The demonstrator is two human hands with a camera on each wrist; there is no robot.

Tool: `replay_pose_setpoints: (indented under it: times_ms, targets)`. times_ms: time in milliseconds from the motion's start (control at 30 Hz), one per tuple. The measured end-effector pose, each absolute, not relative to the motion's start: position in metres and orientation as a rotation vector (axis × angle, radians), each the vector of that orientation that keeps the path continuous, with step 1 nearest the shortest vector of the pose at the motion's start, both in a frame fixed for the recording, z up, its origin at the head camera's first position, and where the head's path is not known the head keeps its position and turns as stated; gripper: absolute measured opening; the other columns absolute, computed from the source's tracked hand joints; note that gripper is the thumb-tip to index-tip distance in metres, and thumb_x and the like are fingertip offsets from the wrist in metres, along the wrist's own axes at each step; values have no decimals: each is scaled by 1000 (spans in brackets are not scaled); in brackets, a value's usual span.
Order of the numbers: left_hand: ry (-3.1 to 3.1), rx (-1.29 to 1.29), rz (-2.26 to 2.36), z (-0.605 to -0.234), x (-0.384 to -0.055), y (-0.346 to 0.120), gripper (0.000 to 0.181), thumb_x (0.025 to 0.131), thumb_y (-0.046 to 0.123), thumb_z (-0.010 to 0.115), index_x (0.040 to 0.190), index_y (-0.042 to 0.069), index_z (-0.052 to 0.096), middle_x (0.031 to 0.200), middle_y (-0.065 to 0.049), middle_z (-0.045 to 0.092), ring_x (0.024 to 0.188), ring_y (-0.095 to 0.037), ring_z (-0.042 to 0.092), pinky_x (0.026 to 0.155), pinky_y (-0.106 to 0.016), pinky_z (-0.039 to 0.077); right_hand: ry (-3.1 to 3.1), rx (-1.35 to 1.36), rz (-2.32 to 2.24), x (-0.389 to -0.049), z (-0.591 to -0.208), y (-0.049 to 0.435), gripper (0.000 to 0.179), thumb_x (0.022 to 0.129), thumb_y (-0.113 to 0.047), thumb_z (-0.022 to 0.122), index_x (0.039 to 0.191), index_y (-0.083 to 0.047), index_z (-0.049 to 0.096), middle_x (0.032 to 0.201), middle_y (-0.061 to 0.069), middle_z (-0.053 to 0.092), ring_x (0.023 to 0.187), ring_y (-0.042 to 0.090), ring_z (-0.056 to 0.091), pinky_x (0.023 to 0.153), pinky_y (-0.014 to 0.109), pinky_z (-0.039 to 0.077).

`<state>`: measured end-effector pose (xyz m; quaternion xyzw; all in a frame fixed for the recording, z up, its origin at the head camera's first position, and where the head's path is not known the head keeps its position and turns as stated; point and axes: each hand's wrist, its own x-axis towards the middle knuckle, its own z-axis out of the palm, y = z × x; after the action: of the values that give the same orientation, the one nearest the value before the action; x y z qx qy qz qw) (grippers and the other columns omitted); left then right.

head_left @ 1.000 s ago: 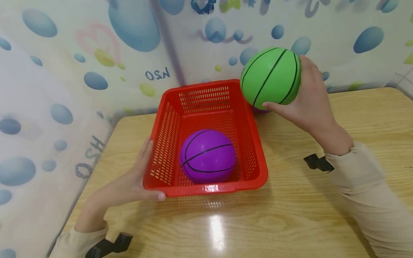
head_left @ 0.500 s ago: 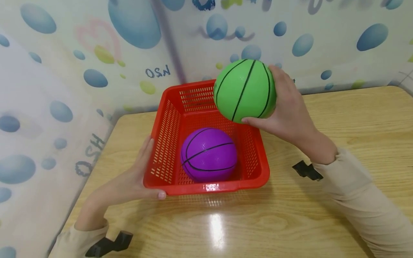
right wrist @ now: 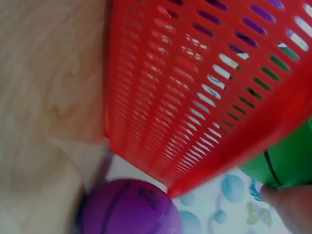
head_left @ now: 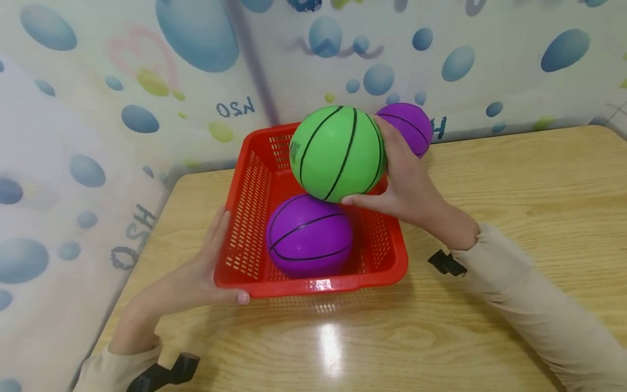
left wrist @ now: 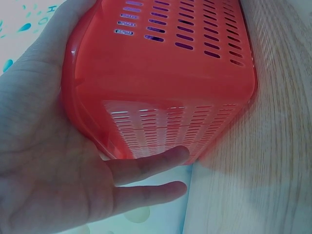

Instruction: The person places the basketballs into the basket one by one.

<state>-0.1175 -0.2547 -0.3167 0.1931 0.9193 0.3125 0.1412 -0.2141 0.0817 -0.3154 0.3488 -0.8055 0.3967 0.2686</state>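
Observation:
A red slotted plastic basket [head_left: 289, 287] sits on the wooden table with a purple basketball [head_left: 309, 239] inside it. My right hand [head_left: 409, 182] grips a green basketball [head_left: 338, 155] from its right side, thumb low on the front, over the back part of the basket. The green ball overlaps the purple one in the head view. At the front left corner, my left hand [head_left: 196, 272] rests against the basket, thumb at the front rim. The left wrist view shows two of its fingers [left wrist: 146, 196] straight and spread beside the slotted wall.
Another purple basketball [head_left: 409, 128] lies behind the basket's right back corner, by the wall [head_left: 490, 71], partly hidden by my right hand. The wall has a spotted pattern. Wooden table surface [head_left: 514, 185] extends right of the basket.
The green basketball has moved left and lower in my right hand, from beside the back right corner to over the basket. The purple ball behind has come into sight. My left hand stays at the corner.

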Motion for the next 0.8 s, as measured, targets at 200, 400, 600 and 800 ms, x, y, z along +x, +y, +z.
replay_pose_setpoints:
  times_ms: [200,400,600,800]
  targets:
    - [2671,573,881,-317,-117,-255,118,62,34,75,134,28,-18,138,9,-25,127,-21,-7,91,-56,23,-2365,702,1237,-216,-327,82,103,59,-43,74,137,-13,14,133,-1,29,115,13,35,84,38,40]
    - [2649,571,934,-318,-119,-255,118,62,31,76,134,30,-17,138,10,-23,127,-20,-7,90,-55,26,-2508,664,1233,-217,-333,79,95,68,-51,63,138,-15,10,135,-2,25,117,11,29,90,39,35]
    - [2623,566,980,-309,-115,-249,116,63,26,76,135,29,-15,139,8,-22,126,-21,-7,89,-55,28,-2622,718,1111,-215,-338,79,76,80,-43,53,134,-3,19,132,10,30,121,20,26,95,40,28]
    - [2586,553,1019,-297,-110,-239,113,65,24,74,135,30,-15,139,5,-21,126,-25,-5,88,-53,31,-2643,720,1117,-213,-339,80,59,83,-32,52,129,-2,29,123,9,39,116,22,31,93,40,31]
